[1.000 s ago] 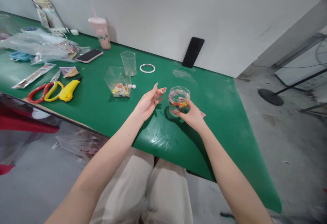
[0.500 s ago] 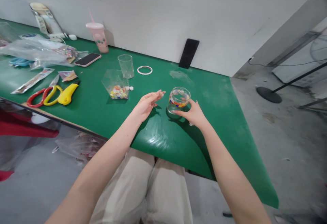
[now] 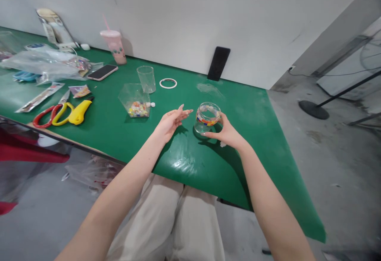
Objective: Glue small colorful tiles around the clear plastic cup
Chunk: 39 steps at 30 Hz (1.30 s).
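My right hand [image 3: 225, 132] grips a clear glass jar [image 3: 205, 127] from its right side, thumb low at the front and fingers behind. A band of red, yellow, orange and blue tile-like pieces runs around the jar's upper part. Something small and whitish shows beneath that hand, too unclear to name. To the left of the jar, apart from it, my left hand [image 3: 172, 123] hovers over the table with its fingers stretched out. Further left stands a clear faceted container [image 3: 125, 94] with colourful small pieces [image 3: 139, 110] in its bottom.
Behind the container are a clear cup [image 3: 147, 79], a white ring [image 3: 168, 83] and a small white cap [image 3: 152, 104]. Leftward lie scissors [image 3: 44, 116], a yellow-handled tool [image 3: 79, 112], a phone [image 3: 102, 72] and plastic bags [image 3: 44, 62]. A pink tumbler [image 3: 114, 47] and a black slab [image 3: 218, 63] stand by the wall.
The fingers of my left hand have spread a little, with one now raised. My right hand still has the jar, which stays in nearly the same place. The view has shifted slightly.
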Motion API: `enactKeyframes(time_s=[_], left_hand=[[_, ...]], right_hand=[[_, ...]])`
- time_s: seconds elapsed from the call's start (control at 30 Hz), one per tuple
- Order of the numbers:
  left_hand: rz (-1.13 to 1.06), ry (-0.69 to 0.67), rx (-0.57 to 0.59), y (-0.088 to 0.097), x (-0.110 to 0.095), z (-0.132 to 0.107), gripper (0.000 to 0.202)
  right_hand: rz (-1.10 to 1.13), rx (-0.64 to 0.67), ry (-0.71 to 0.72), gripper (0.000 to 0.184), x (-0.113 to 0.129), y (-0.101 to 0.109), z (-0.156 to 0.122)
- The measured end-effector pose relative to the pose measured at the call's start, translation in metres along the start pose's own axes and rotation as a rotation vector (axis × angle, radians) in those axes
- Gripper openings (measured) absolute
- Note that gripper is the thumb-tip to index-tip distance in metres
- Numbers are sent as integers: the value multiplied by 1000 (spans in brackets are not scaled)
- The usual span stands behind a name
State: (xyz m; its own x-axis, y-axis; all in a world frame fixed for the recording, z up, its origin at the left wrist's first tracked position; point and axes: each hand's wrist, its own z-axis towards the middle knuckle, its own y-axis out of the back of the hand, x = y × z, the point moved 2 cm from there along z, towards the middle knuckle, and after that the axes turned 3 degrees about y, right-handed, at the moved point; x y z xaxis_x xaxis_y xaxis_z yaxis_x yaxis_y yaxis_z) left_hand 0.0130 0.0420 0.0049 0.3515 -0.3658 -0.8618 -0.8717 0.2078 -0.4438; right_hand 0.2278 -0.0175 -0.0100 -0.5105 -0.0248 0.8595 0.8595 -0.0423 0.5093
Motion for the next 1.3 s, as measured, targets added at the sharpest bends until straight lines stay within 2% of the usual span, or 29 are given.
enactKeyframes(time_s=[0.17,0.3,0.37,0.57,0.77,1.03,1.17,1.23,1.3], left_hand=[[-141,27,41,0,-2,1,47],[-142,17,66,-3,-3,-2,24],[-129,0,100,-5,-3,-4,21],[-177,-45,220,-5,-4,-3,49],[-186,-12,295,-8,-7,-9,25],[-262,42,322,-8,-14,-13,52],[-333,60,270,-10,-16,-14,41],[-377,44,281,-11,-16,-15,35],[-401,19,310,-10,-18,-15,39]], right_hand=[[82,68,-98,102,10,14,-6],[118,61,-134,104,13,22,-8],[121,55,-149,104,12,25,-8],[111,27,-145,105,14,34,-8],[100,-15,-133,108,14,40,-6],[166,-78,-118,101,6,43,-4],[182,-64,-106,103,7,42,-4],[180,-45,-99,106,6,41,-5],[175,-24,-87,110,5,41,-5]])
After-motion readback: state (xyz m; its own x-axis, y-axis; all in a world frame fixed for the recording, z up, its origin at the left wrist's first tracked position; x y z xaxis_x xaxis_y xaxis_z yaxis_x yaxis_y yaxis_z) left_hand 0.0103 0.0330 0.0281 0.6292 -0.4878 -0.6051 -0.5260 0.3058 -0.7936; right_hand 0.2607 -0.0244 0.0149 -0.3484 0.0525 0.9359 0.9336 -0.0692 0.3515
